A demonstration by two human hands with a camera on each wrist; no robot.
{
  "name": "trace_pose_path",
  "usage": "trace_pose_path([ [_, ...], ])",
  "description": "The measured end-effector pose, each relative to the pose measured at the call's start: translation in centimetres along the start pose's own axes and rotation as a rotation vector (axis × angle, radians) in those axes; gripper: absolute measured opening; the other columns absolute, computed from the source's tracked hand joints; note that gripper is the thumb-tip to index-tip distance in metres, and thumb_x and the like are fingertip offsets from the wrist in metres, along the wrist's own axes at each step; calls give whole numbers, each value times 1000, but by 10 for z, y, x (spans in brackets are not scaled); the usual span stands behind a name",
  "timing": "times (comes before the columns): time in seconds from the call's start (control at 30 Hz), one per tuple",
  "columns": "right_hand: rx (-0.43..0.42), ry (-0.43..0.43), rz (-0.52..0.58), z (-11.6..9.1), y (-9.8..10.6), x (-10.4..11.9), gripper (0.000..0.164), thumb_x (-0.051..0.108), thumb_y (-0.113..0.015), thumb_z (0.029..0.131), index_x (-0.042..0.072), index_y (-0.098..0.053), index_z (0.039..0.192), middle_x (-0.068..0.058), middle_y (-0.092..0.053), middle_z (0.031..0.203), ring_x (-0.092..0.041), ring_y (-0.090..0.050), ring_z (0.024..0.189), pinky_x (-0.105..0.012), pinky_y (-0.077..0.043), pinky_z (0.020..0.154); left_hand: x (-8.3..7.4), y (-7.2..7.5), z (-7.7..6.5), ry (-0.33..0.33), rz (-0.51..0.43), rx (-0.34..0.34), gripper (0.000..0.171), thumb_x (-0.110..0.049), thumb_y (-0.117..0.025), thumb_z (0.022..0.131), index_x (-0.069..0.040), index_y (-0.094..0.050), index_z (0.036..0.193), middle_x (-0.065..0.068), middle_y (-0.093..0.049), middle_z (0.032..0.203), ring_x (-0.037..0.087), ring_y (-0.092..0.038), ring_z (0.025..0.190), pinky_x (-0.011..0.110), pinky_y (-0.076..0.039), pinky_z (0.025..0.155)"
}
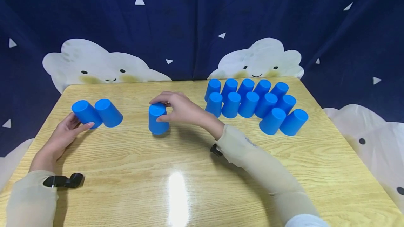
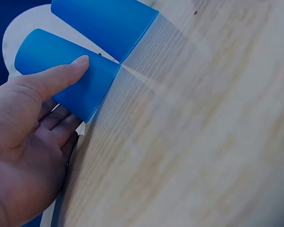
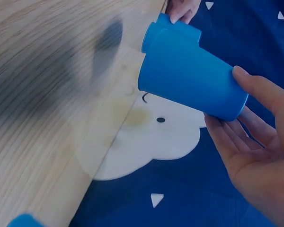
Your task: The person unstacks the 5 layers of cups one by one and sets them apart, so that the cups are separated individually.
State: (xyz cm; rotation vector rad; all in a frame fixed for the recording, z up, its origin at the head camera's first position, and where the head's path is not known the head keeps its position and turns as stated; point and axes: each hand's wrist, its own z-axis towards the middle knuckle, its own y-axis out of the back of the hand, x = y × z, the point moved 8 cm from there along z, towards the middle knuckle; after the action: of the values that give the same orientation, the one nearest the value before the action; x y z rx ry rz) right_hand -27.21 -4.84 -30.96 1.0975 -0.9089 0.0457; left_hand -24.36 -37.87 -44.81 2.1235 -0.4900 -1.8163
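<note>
Near the table's left side my left hand (image 1: 64, 134) grips an upside-down blue cup (image 1: 86, 113). In the left wrist view, its thumb lies across the cup (image 2: 78, 87) and its fingers are behind it. Right beside that cup, another upside-down blue cup (image 1: 108, 113) stands on the table. Left of the table's middle, my right hand (image 1: 184, 109) holds a third upside-down cup (image 1: 159, 123) by its upper part, thumb on the near side. The right wrist view shows this cup (image 3: 189, 78) between thumb and fingers; whether its rim touches the table I cannot tell.
Several more blue cups (image 1: 249, 104) stand upside down in rows at the back right, beyond my right forearm. The light wooden table (image 1: 132, 174) meets a dark blue curtain (image 1: 176, 20) with white clouds at its back edge.
</note>
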Motion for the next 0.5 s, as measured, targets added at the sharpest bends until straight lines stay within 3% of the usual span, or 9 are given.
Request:
trace_pose_path([
  [0.3,-44,-25,-32,-44,32,-21,46,13,-80,83,5,-65,126,-5,-65,121,-15,-60,111,-26,-50,96,-3,1,-2,-21,-3,-5,81,-33,-52,103,-19,4,158,23,2,160,39,0,147,51,-3,118],
  [0.5,-77,-47,-49,-76,57,-33,46,12,-81,82,5,-65,125,-6,-65,122,-18,-61,112,-29,-51,96,-2,1,0,-22,-11,-4,80,-32,-52,103,-20,4,158,22,2,161,38,1,147,53,-2,117],
])
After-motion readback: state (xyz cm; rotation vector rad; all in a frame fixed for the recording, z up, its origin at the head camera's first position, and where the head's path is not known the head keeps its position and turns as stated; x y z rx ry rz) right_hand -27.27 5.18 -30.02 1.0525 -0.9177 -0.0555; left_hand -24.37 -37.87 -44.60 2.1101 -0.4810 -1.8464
